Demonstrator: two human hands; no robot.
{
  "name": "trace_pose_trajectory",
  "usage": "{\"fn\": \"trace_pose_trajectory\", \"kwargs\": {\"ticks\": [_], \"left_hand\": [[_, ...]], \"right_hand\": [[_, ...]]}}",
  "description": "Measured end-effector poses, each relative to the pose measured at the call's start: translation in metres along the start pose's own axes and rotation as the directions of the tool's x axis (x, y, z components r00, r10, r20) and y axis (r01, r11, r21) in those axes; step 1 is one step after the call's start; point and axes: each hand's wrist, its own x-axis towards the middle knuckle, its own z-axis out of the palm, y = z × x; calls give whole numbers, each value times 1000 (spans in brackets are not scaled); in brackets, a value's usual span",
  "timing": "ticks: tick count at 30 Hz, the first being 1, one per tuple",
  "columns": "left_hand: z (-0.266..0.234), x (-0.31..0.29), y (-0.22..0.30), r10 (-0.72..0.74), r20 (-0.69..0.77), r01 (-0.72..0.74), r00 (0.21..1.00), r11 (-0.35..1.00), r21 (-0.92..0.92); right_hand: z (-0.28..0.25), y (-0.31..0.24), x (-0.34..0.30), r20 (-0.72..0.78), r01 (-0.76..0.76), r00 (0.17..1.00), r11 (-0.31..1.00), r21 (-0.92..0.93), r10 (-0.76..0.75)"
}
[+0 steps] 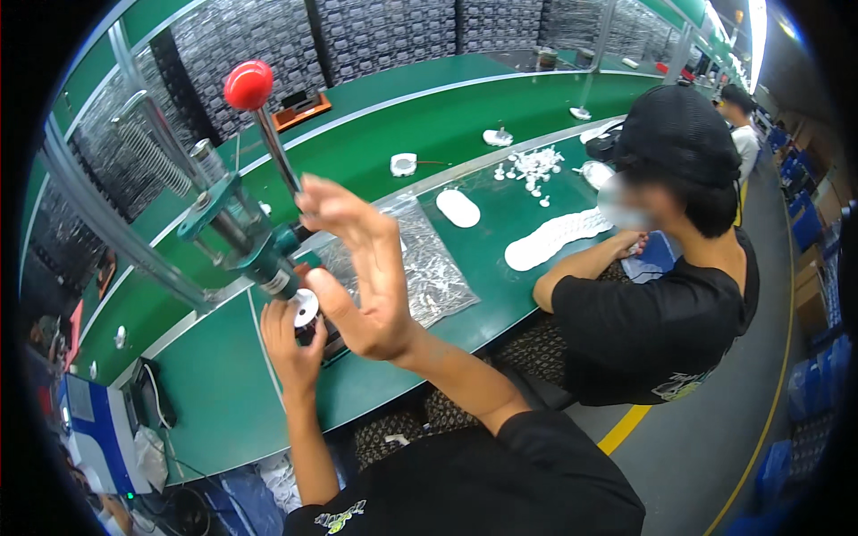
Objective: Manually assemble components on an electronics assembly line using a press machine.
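A green hand-lever press point(259, 255) stands at the left of the bench, with a steel lever point(279, 154) topped by a red ball knob point(248, 85). My left hand point(290, 353) is closed around a small white round part point(306, 306) with a dark centre hole, held just under the press ram. My right hand point(365, 281) is raised to the right of the press. Its fingers curve beside the lower lever shaft, thumb apart from them; whether they touch the shaft I cannot tell. The press base is partly hidden behind my hands.
Clear plastic sheeting point(429, 263) lies on the green bench point(210, 402). Further right are a white oval piece point(458, 207), a row of stacked white pieces point(554, 239) and scattered small white parts point(536, 165). A co-worker point(661, 295) sits close at the right. A blue-and-white machine point(103, 438) stands lower left.
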Motion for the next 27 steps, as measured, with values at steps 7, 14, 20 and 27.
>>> {"fn": "trace_pose_trajectory", "kwargs": {"ticks": [7,14,20,27], "left_hand": [[-44,-92,52,-650,402,552,645,32,-833],[-42,-82,51,-440,476,522,762,-18,-853],[-37,-109,26,-529,460,691,713,422,-586],[-36,-101,31,-635,416,702,651,295,-648]], "right_hand": [[-10,27,-136,447,158,887,833,-531,116],[-64,31,-109,259,38,935,659,-751,242],[-203,74,-48,-434,-424,850,-101,-900,299],[-215,99,-57,-521,-436,739,-286,-853,427]]}}
